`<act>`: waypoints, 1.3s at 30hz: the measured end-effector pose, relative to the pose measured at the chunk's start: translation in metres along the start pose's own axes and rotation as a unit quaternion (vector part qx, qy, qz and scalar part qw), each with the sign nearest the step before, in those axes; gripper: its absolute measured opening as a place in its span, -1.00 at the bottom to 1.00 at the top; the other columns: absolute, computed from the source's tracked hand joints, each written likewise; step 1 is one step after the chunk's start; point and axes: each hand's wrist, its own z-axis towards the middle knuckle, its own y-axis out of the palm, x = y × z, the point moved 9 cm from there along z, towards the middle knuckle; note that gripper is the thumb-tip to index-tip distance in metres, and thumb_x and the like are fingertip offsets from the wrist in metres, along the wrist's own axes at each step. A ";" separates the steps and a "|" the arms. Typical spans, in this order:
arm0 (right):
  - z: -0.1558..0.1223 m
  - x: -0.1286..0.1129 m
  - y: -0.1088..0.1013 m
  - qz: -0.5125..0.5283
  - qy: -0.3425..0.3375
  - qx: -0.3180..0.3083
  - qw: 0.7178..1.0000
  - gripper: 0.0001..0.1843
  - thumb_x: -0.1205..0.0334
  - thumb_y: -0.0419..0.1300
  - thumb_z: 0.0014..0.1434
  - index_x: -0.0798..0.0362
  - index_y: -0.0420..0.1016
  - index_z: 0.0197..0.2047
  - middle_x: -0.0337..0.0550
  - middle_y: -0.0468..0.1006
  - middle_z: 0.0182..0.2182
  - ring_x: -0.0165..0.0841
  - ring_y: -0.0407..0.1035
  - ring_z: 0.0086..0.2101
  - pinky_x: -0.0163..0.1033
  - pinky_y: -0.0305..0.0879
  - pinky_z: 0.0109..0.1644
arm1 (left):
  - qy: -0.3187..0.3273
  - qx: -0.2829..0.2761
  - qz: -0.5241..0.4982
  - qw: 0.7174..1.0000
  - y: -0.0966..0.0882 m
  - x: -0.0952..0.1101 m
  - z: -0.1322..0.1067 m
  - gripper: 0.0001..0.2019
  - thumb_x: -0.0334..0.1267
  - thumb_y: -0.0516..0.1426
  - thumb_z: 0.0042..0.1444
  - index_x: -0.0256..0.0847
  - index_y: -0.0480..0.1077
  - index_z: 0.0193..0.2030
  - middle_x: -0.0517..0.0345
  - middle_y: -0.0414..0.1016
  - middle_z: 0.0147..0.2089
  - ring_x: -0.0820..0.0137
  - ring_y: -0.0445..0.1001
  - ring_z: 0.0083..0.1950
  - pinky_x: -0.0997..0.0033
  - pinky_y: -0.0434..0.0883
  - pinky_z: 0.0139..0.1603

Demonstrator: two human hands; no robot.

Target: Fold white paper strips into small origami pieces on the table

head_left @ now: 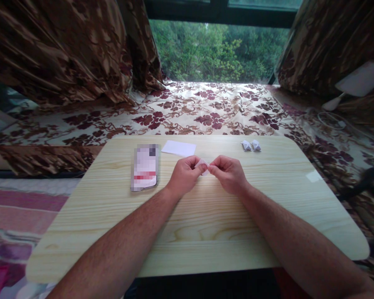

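My left hand (184, 174) and my right hand (230, 173) meet over the middle of a light wooden table (205, 232). Both pinch a small folded piece of white paper (203, 166) between thumb and fingers, held just above the tabletop. A phone (145, 167) lies flat to the left of my left hand. Behind the hands lies a flat white sheet of paper (178, 148). Two small folded paper shapes (251, 145) sit side by side near the far right edge.
The table stands on a bed covered with a cream and maroon floral cloth (205, 108). Brown patterned curtains (65, 50) hang left and right of a window with green trees. A white fan-like object (358, 83) and a cable lie at the right.
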 end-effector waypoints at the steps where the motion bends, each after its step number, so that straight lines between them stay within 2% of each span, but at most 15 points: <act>1: 0.000 -0.001 0.000 0.001 -0.002 -0.001 1.000 -0.76 0.14 0.27 0.08 0.09 0.40 -0.51 -0.32 0.31 -0.63 -0.49 0.08 -0.57 -0.32 0.00 -0.52 | 0.001 0.000 0.000 1.000 0.000 0.000 0.000 -0.76 -0.17 0.21 0.06 -0.27 0.36 -0.51 0.28 0.27 -0.56 0.55 0.14 -0.52 0.49 0.12 -0.47; 17: 0.000 0.004 0.001 0.021 0.015 -0.009 1.000 -0.74 0.12 0.29 0.07 0.08 0.40 -0.51 -0.34 0.28 -0.66 -0.50 0.06 -0.60 -0.32 -0.02 -0.54 | 0.004 -0.001 -0.003 1.000 -0.003 0.000 0.000 -0.76 -0.16 0.22 0.04 -0.26 0.36 -0.51 0.30 0.22 -0.59 0.55 0.09 -0.54 0.49 0.07 -0.50; 26: 0.002 0.008 -0.002 0.028 0.029 0.016 0.999 -0.74 0.11 0.30 0.04 0.09 0.40 -0.52 -0.32 0.34 -0.67 -0.50 0.11 -0.62 -0.33 -0.01 -0.57 | -0.016 0.005 -0.019 1.000 -0.002 -0.003 0.000 -0.73 -0.12 0.24 0.03 -0.27 0.38 -0.52 0.28 0.30 -0.58 0.56 0.11 -0.56 0.49 0.08 -0.52; 34: 0.003 0.008 -0.006 0.022 0.026 0.042 0.999 -0.76 0.12 0.28 0.04 0.08 0.41 -0.52 -0.34 0.33 -0.67 -0.51 0.12 -0.63 -0.34 0.00 -0.57 | 0.022 -0.035 0.019 0.999 0.003 0.003 0.000 -0.68 -0.06 0.21 0.08 -0.28 0.40 -0.51 0.23 0.32 -0.55 0.52 0.17 -0.51 0.48 0.10 -0.48; 39: 0.004 0.009 -0.007 0.025 0.030 0.046 0.998 -0.79 0.16 0.27 0.03 0.08 0.41 -0.52 -0.34 0.33 -0.67 -0.51 0.13 -0.63 -0.34 0.01 -0.57 | 0.020 -0.036 0.014 0.999 0.003 0.001 0.000 -0.72 -0.10 0.23 0.06 -0.29 0.41 -0.48 0.24 0.32 -0.54 0.53 0.17 -0.51 0.48 0.10 -0.48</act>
